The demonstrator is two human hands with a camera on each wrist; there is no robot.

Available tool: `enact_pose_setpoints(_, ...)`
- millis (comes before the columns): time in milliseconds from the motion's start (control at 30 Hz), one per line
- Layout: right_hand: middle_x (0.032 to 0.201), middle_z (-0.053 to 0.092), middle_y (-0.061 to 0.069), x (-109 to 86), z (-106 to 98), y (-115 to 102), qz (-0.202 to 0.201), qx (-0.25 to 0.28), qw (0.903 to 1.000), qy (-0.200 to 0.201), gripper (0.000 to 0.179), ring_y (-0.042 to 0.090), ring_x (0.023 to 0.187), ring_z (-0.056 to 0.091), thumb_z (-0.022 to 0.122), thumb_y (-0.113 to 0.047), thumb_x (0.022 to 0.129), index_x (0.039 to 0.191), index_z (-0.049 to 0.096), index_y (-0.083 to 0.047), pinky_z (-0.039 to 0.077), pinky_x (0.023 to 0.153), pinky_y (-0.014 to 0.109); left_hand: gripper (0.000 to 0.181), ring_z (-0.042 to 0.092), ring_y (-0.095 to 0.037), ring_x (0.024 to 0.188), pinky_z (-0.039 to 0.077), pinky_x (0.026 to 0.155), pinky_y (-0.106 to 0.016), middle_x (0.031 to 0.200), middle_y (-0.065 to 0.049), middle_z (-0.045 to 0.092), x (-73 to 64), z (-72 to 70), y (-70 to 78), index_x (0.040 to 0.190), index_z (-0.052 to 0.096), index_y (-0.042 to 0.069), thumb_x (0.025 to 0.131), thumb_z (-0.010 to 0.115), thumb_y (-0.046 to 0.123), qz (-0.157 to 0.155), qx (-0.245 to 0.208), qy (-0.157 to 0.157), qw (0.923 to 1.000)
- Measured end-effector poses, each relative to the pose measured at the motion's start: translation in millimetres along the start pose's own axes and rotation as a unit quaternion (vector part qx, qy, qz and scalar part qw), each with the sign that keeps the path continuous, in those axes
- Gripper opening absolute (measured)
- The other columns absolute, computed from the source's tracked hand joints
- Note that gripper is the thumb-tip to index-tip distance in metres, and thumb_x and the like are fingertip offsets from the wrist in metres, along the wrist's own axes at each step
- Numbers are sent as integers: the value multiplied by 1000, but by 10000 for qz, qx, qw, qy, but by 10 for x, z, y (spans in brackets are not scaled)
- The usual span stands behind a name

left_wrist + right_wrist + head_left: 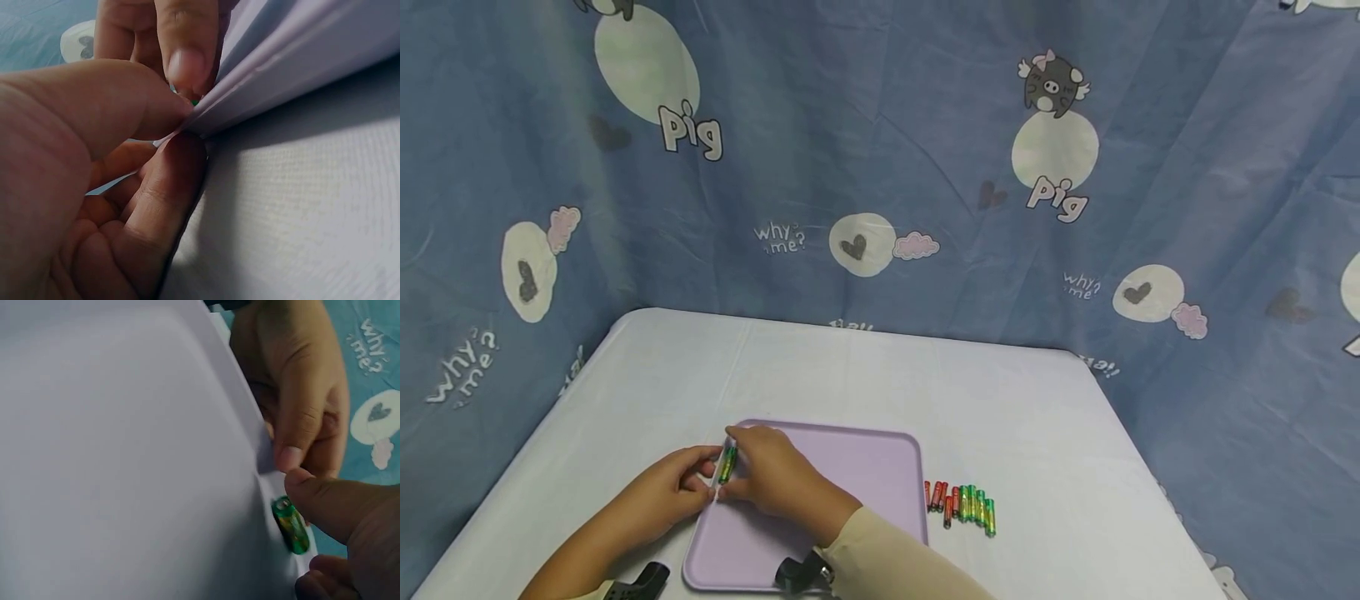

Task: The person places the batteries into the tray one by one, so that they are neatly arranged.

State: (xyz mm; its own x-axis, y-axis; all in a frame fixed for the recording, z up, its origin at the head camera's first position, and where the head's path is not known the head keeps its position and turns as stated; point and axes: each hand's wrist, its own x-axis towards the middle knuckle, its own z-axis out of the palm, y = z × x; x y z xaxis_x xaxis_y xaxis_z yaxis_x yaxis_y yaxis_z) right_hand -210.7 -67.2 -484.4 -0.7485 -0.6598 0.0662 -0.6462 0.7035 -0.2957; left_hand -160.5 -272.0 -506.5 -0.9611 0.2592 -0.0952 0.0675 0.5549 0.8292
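The lilac tray (850, 475) lies on the white table. At its far left side, my left hand (662, 492) pinches the rim between thumb and forefinger, as the left wrist view shows close up. My right hand (778, 471) reaches over the tray to that same edge. Its thumb and fingers curve around a green and gold battery (291, 526), thumb near one end and fingers near the other. The battery lies along the inner side of the rim. Both thumb tips meet close together at the rim.
Right of the tray, several red batteries (938, 495) and several green batteries (977, 506) lie in a loose row on the white tablecloth (1060, 467). A blue printed curtain (880, 167) hangs behind the table and along its sides.
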Motion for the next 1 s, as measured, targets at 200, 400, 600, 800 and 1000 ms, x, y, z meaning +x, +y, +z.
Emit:
enact_pose_setpoints(200,150,58,-6,-97,-93,76,-100,203,9997,113,84,9,140,52,87,-46,83,153,51,-15,38,117,22,67,60,-4,89,53,76,-24,118,-9,61,4,-5,6,147,49,-9,88,76,8,-4,24,13,10000)
enact_pose_setpoints(400,144,59,-4,-218,-192,153,171,419,9990,38,83,10,134,55,87,-51,82,152,53,-23,44,111,25,67,59,-4,89,52,76,-24,118,-9,60,8,-4,4,147,49,-10,89,76,9,4,31,4,10000)
enact_pose_setpoints(600,146,56,-4,-350,-276,238,285,708,9971,44,82,10,135,53,88,-49,81,152,54,-26,45,111,26,66,59,-4,88,52,76,-23,117,-8,60,22,17,4,147,49,-9,88,75,8,-32,42,48,10000)
enact_pose_setpoints(800,145,52,-4,-491,-324,362,474,934,9943,181,81,10,132,54,89,-47,82,152,53,-28,47,108,28,65,58,-3,88,51,76,-23,116,-8,60,35,46,-2,145,50,-10,88,75,7,-16,26,69,10000)
enact_pose_setpoints(1000,144,52,-2,-588,-392,488,568,1143,9914,298,80,8,124,57,90,-42,82,151,54,-24,49,105,27,64,57,-2,87,51,75,-23,115,-8,61,21,31,-10,145,51,-9,87,75,7,-20,124,128,9998)
